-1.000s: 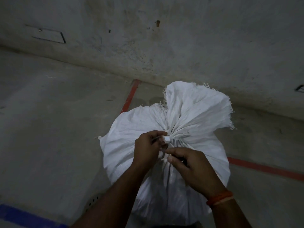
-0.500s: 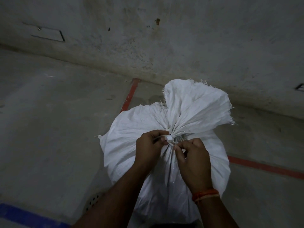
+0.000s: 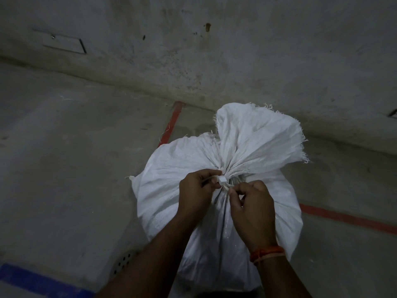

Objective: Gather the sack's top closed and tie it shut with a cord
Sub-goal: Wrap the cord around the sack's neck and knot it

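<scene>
A full white woven sack (image 3: 171,168) stands on the concrete floor, its top gathered into a neck with the frayed mouth (image 3: 257,134) fanning out behind. A thin white cord (image 3: 222,181) with a small blocky white piece circles the neck. My left hand (image 3: 197,190) pinches the cord at the block, on the left of the neck. My right hand (image 3: 251,203) pinches the other end of the cord just right of it, fingers curled. Both hands touch the sack.
A stained concrete wall (image 3: 214,50) rises right behind the sack. Red floor lines (image 3: 171,123) run behind and to the right. Blue tape (image 3: 32,280) and a round perforated drain cover (image 3: 122,262) lie at the near left.
My right hand has moved up from below the neck to the cord beside my left hand and curled tighter. My left hand has stayed at the block.
</scene>
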{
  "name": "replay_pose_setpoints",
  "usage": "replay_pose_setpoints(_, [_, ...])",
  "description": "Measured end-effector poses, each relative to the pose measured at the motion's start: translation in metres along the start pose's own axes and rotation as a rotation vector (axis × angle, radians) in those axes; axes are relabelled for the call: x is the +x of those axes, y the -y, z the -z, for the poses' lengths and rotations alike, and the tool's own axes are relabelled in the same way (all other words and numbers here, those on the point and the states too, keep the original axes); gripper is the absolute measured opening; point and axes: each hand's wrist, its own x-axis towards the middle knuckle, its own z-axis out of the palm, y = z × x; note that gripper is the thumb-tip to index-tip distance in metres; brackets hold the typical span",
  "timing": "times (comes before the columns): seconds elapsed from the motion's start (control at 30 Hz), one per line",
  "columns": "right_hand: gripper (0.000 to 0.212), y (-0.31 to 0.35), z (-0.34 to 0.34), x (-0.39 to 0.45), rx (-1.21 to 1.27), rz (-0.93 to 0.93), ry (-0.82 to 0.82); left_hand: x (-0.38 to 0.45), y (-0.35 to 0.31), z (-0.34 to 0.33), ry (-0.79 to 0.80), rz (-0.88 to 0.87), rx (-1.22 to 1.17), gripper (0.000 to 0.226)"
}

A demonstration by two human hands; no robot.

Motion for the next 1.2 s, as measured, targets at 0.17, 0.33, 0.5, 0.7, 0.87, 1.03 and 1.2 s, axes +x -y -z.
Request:
replay_pose_setpoints(0.17, [0.012, 0.001, -0.001, 0.0, 0.018, 0.014, 0.0, 0.0, 0.0, 0.001, -0.007, 0.006, 0.0, 0.024])
replay_pose_setpoints(0.33, [0.014, 0.001, -0.003, 0.0, 0.006, 0.001, -0.014, -0.001, -0.001, 0.0, -0.001, 0.013, -0.015, 0.026])
replay_pose_setpoints(0.5, [0.014, 0.006, -0.006, -0.001, 0.021, 0.016, -0.06, -0.003, -0.002, -0.001, 0.007, 0.008, -0.028, 0.025])
replay_pose_setpoints(0.7, [0.019, 0.006, -0.012, 0.002, 0.073, 0.03, -0.106, -0.006, -0.002, -0.004, -0.005, -0.006, -0.011, 0.027])
replay_pose_setpoints(0.87, [0.015, 0.004, -0.013, 0.009, 0.135, 0.072, -0.017, -0.007, -0.006, -0.003, -0.023, -0.011, -0.011, 0.032])
replay_pose_setpoints(1.03, [0.008, -0.005, 0.006, 0.018, 0.125, 0.216, 0.145, -0.006, -0.005, 0.0, -0.048, -0.002, -0.038, 0.029])
replay_pose_setpoints(1.2, [0.007, -0.001, -0.003, 0.015, 0.099, 0.224, 0.107, -0.007, -0.006, -0.002, -0.032, 0.031, -0.069, 0.027])
